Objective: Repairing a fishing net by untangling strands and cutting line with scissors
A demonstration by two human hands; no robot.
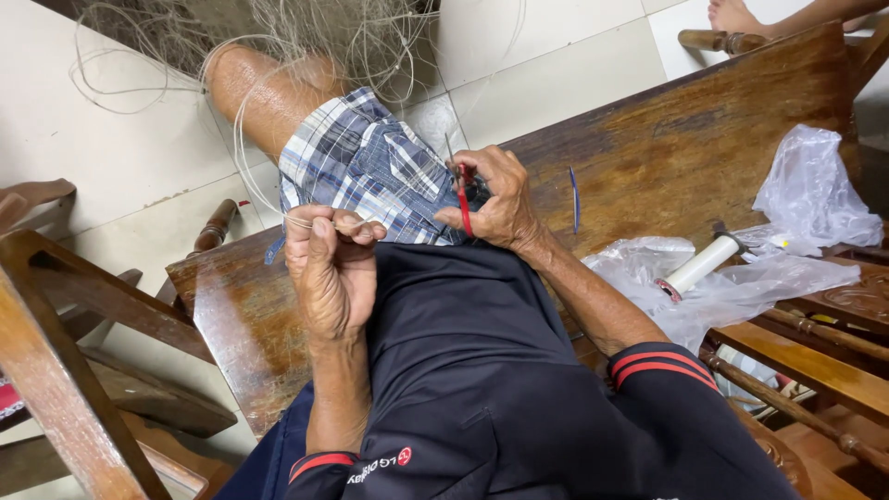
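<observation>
My left hand (329,268) is closed, pinching thin pale fishing line (243,139) over my lap. The line loops up toward a tangle of fine net (306,32) draped over my bare knee (250,88). My right hand (495,199) grips a red-handled tool (464,208), likely small scissors, held upright beside my checked shorts (370,167). The two hands sit close together, a short gap apart, above a dark wooden bench (667,148).
A thin blue needle-like piece (574,199) lies on the bench. A white spool (701,264) rests on crumpled clear plastic bags (806,199) at right. Wooden chair frames (83,370) stand at left. Another person's foot (732,14) shows at top right.
</observation>
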